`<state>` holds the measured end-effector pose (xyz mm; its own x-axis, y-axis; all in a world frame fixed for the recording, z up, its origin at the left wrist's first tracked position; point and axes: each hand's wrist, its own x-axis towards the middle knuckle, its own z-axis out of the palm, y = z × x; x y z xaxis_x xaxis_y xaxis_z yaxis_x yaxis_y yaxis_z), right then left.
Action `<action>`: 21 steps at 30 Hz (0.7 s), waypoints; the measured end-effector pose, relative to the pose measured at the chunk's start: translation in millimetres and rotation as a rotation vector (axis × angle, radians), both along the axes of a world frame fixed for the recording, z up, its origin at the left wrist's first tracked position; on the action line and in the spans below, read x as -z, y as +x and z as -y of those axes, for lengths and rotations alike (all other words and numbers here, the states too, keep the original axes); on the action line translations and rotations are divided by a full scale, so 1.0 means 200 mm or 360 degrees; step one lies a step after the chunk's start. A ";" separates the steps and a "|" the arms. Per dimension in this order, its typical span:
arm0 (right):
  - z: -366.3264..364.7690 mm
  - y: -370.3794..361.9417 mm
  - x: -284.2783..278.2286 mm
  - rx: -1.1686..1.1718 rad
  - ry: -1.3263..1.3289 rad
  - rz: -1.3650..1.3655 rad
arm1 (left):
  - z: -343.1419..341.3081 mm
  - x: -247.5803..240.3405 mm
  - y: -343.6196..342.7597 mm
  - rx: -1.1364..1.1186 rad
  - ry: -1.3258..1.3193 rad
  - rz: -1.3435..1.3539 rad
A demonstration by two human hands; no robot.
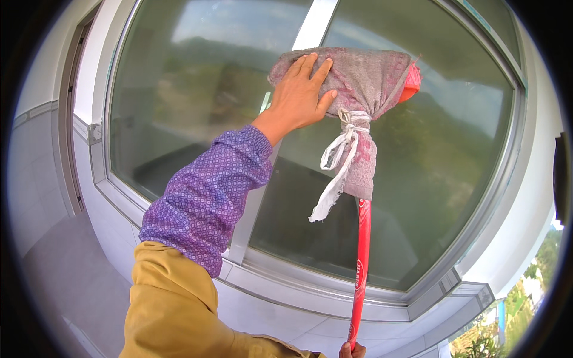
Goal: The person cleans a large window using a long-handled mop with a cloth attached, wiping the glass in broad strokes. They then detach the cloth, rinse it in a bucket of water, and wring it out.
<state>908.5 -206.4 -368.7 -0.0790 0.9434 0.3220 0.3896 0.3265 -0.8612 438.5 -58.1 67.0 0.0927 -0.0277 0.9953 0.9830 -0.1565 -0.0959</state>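
Left hand flat, fingers spread, pressing grey cloth tied over broom head at 12 o'clock on window glass. Right hand at 6 o'clock gripping red pole.

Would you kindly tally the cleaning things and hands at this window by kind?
Cloths, grey, wrapped over the tool head: 1
Ties, white strip knotted round the cloth: 1
Poles, red: 1
Hands: 2, left hand flat on the cloth, right hand at the pole's lower end
Window panes: 2
Total: 7
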 end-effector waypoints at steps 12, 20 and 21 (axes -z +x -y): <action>0.06 0.06 0.25 0.0121 -0.0089 -0.0125 | 0.03 0.20 -0.05 0.0010 -0.0120 -0.0080; -0.01 0.14 0.25 -0.0144 -0.0123 -0.0038 | 0.01 0.10 -0.04 -0.0052 -0.0034 -0.0125; 0.08 0.24 0.45 -0.0122 -0.0227 -0.0079 | 0.02 0.22 -0.02 -0.0024 -0.0054 -0.0125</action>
<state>957.1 -222.1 -459.5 -0.1398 0.9717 0.1906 0.3242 0.2268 -0.9184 433.6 -62.2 22.2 0.1705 0.0082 0.9853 0.9750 -0.1462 -0.1675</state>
